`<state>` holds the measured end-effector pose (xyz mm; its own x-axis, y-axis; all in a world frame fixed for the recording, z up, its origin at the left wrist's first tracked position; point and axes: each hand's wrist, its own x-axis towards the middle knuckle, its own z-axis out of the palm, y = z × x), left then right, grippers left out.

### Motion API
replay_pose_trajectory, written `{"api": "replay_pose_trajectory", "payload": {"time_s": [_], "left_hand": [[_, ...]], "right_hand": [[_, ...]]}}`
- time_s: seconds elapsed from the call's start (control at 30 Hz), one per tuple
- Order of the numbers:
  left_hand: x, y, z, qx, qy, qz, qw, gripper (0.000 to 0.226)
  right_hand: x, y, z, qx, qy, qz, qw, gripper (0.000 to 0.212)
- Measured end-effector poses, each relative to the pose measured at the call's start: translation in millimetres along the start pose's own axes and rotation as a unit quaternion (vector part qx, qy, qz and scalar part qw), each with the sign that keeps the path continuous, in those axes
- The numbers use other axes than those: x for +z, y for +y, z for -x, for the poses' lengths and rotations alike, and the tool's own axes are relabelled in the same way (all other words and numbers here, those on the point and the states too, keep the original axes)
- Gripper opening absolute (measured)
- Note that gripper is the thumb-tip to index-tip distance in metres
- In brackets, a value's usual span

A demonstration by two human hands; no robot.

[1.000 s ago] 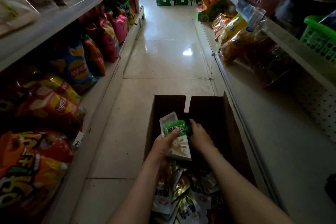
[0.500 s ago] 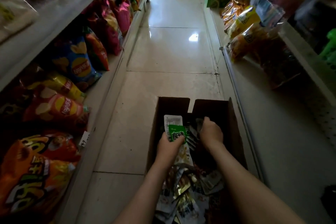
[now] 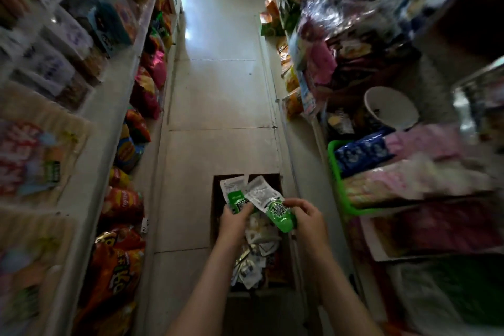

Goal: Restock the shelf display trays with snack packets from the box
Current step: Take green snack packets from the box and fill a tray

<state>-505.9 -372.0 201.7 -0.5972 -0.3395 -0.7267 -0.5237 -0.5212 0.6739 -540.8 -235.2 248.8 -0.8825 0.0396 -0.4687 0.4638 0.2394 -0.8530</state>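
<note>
A packet [image 3: 235,195] is held in the left grip [image 3: 234,218] and a second packet [image 3: 266,199] in the right grip [image 3: 308,219], both over the box [image 3: 216,194], long axes running near to far; the tray [image 3: 333,169], lying right, is judged nearer the right grip

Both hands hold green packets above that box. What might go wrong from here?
The left hand grips its packet only by the lower end, so it might slip and fall back into the box. The right hand seems to bend the other packet, which might crease it.
</note>
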Motion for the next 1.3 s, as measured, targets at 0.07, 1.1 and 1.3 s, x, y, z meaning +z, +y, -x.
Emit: {"api": "replay_pose_trajectory", "payload": {"time_s": [0.07,1.1,1.3], "left_hand": [[15,24,48,-0.023,-0.03,0.013,0.999,0.054],[162,-65,198,0.002,-0.238,-0.187,0.953,0.025],[159,-87,178,0.006,-0.225,-0.175,0.959,0.048]], "right_hand": [[-27,-36,37,0.003,0.001,-0.011,1.0,0.031],[-293,29,116,0.074,0.167,0.262,0.948,0.042],[-312,52,60,0.115,0.141,0.528,0.83,0.038]]}}
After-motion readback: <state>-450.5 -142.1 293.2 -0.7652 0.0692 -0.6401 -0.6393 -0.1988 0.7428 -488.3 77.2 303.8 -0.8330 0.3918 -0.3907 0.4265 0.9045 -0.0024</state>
